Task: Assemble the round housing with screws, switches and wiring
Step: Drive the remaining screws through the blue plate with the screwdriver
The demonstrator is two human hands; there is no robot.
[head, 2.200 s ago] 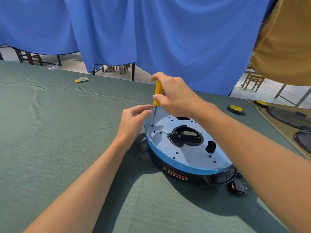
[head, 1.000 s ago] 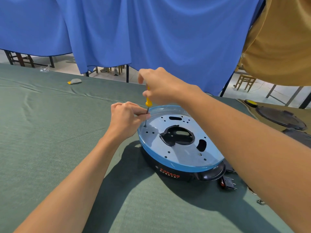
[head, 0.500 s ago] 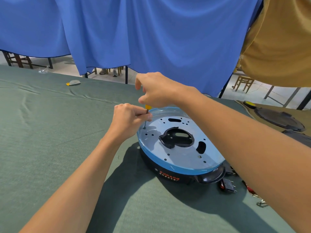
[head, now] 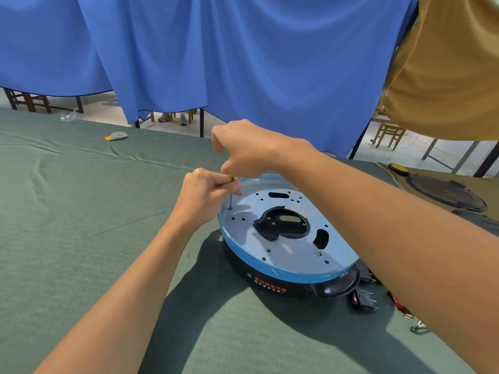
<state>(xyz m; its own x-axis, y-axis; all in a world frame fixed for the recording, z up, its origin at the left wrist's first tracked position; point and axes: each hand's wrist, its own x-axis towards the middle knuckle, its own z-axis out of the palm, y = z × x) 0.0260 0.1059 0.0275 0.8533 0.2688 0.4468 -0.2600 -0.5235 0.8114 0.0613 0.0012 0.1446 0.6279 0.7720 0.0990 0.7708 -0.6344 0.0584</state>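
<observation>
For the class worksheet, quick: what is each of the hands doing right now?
Left hand: pinching the screwdriver shaft.
Right hand: closed round the screwdriver's handle.

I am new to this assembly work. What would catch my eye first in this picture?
The right hand holds a screwdriver upright at the far left edge of the round housing on the green table, while the left hand pinches its shaft. A blue curtain hangs behind.

one housing (head: pixel 286 255), one screwdriver (head: pixel 231 197); two hands (head: pixel 205 195) (head: pixel 248 149)
</observation>
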